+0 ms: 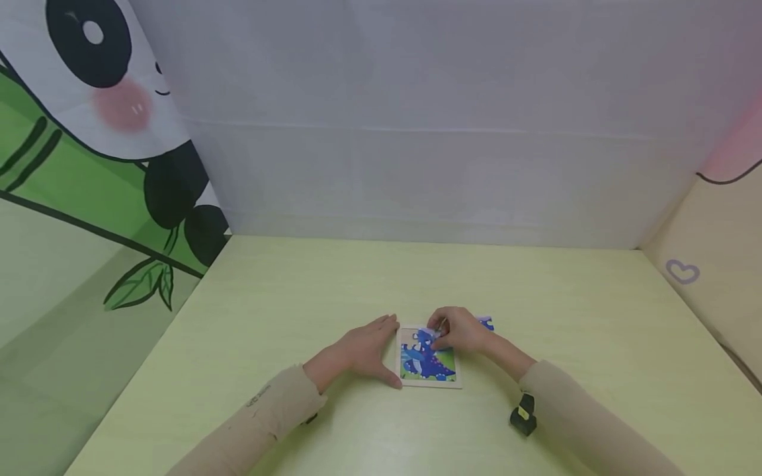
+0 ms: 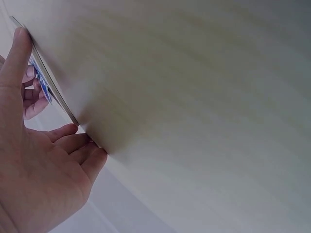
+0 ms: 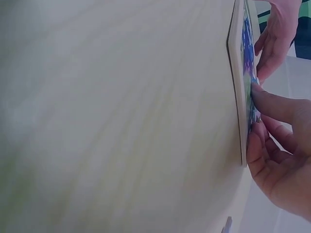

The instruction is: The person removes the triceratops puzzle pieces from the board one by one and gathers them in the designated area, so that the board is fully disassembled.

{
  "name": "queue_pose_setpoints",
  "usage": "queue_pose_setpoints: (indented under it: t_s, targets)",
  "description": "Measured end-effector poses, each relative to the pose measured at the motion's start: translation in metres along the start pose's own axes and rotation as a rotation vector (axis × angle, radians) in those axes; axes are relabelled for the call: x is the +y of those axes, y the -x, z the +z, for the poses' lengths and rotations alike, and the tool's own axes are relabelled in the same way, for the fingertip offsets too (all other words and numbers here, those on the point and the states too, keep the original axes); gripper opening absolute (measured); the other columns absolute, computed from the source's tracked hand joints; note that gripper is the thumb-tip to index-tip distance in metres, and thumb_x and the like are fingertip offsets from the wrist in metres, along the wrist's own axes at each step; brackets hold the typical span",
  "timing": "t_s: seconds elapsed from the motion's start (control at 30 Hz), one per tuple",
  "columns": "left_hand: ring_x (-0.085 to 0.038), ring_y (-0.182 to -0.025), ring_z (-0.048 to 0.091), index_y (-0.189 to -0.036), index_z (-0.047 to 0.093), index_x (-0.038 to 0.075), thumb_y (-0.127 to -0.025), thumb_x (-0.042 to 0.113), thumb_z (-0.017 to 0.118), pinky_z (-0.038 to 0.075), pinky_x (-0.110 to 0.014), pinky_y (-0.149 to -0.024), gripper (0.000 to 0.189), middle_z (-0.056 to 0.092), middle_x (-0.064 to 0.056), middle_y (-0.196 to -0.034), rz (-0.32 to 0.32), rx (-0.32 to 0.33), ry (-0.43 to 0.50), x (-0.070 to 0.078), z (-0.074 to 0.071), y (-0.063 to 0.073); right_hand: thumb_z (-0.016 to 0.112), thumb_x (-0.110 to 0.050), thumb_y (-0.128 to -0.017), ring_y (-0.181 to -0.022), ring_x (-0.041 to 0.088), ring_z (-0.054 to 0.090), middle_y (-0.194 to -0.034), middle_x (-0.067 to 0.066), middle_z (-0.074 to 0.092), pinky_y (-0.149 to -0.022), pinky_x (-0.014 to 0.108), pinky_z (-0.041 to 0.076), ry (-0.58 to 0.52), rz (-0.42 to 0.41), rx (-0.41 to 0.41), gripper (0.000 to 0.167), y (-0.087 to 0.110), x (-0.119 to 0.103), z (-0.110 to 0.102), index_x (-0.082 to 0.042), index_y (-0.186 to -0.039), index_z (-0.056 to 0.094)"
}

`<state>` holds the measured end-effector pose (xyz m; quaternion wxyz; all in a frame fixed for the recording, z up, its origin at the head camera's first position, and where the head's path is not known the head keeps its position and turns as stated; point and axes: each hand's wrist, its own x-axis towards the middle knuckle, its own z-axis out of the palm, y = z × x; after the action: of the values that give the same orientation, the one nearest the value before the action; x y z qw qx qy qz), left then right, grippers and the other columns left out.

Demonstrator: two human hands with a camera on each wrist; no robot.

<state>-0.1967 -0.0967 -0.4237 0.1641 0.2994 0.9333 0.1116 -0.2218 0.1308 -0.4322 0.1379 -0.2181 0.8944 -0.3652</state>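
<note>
A jigsaw puzzle of a blue dinosaur in a pale wooden frame lies on the table, with bare wood showing at its upper left. My left hand rests along the frame's left edge, thumb at the near corner and fingers at the far one. Over the upper right of the picture, my right hand pinches a puzzle piece between thumb and fingers; much of it is hidden. Seen edge-on in the right wrist view, the wooden frame lies beneath that hand.
Just beyond my right hand lies a loose blue puzzle piece, partly covered by the hand. The pale table ends at a grey back wall. A black wrist device sits by the right sleeve.
</note>
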Motion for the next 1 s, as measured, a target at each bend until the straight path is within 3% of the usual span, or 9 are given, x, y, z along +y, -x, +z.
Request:
queue_pose_setpoints:
  t_s: [0.37, 1.0]
  targets:
    - [-0.025, -0.137, 0.016, -0.143, 0.023, 0.005, -0.060, 0.067, 0.069, 0.025, -0.040, -0.109, 0.112, 0.019, -0.012, -0.150, -0.009, -0.008, 0.005, -0.0001, 0.0013, -0.0016, 0.074, -0.005, -0.073, -0.077, 0.014, 0.051, -0.084, -0.001, 0.057, -0.070, 0.024, 0.048, 0.017, -0.043, -0.019, 0.026, 0.0018, -0.0006, -0.0014, -0.008, -0.095, 0.060]
    - [-0.026, -0.137, 0.016, -0.143, 0.023, 0.005, -0.061, 0.065, 0.070, 0.024, -0.040, -0.109, 0.112, 0.018, -0.012, -0.150, -0.014, -0.009, 0.013, -0.0012, 0.0013, -0.0019, 0.074, -0.011, -0.074, -0.069, 0.010, 0.052, -0.081, 0.000, 0.061, -0.061, 0.019, 0.048, 0.098, -0.093, -0.016, 0.028, 0.0015, -0.0004, -0.0046, -0.001, -0.099, 0.066]
